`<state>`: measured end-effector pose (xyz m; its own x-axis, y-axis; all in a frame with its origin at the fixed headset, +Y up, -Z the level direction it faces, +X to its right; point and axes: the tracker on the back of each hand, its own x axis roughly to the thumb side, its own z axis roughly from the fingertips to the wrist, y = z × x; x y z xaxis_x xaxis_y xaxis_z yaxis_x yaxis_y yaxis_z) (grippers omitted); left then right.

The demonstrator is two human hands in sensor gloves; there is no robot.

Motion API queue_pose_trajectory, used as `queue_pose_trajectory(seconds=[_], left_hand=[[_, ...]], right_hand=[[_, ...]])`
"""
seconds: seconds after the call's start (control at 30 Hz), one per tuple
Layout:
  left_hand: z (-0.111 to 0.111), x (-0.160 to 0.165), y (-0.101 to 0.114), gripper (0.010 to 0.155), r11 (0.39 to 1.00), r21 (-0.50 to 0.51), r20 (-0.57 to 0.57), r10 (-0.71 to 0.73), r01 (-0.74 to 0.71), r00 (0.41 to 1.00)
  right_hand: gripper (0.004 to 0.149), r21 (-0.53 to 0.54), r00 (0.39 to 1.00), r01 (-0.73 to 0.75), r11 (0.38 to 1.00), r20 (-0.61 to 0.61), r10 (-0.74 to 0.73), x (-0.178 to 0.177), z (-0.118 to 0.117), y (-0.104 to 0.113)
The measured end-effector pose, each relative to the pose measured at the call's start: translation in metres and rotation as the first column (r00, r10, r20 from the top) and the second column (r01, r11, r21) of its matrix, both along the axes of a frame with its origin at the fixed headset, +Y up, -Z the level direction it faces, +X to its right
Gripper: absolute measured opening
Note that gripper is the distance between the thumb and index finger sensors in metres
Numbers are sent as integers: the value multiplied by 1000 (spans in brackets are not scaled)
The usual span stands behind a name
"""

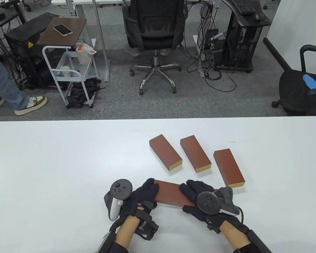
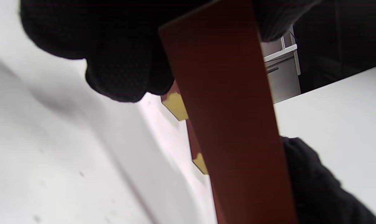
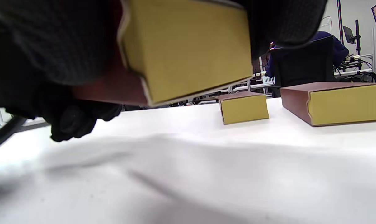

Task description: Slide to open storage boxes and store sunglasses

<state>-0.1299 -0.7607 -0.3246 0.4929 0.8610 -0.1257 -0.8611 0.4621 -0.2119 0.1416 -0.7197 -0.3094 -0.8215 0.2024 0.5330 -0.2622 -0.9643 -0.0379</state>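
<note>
A brown storage box [image 1: 172, 194] with a yellow inner drawer is held just above the white table [image 1: 55, 163] near its front edge. My left hand [image 1: 144, 196] grips its left end and my right hand [image 1: 197, 197] grips its right end. In the right wrist view the yellow drawer end [image 3: 188, 46] sits flush in the brown sleeve, between my fingers [image 3: 51, 40]. The left wrist view shows the brown sleeve [image 2: 231, 124] running down the frame under my fingers [image 2: 119, 62]. No sunglasses are in sight.
Three more closed brown boxes lie side by side behind the held one: left [image 1: 165, 152], middle [image 1: 195, 154], right [image 1: 228, 167]. Beyond the table's far edge stand an office chair [image 1: 152, 31], a white cart [image 1: 68, 71] and a second chair [image 1: 302, 87].
</note>
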Motion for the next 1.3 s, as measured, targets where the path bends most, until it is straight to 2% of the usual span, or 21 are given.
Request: queue_pose_trajectory(seconds=[0.13,0.33,0.47,0.6,0.8,1.0,1.3], left_hand=[[1,-5,7,61,986,83,-60,-139,144,988],[1,-5,11,63,962,138,-58,-228,234,972],[1,-3,12,64,951,158,-39,-262,265,964],[2,-3,11,64,950,163,-39,-265,268,963],[1,-4,9,65,950,167,-47,-260,264,964],[3,0,11,64,927,197,-49,-315,318,948],[5,12,34,67,888,294,-86,-343,353,935]], right_hand=[[70,-34,994,-75,997,81,77,5,-7,-10],[70,-111,973,-129,985,179,148,26,-19,-24],[68,-142,961,-173,975,195,199,35,-22,-29],[72,-225,957,-200,954,166,239,38,-25,-37],[71,-199,939,-255,946,181,292,34,-24,-39],[73,-190,932,-271,944,192,307,34,-23,-37],[74,-107,955,-181,978,218,201,38,-24,-9]])
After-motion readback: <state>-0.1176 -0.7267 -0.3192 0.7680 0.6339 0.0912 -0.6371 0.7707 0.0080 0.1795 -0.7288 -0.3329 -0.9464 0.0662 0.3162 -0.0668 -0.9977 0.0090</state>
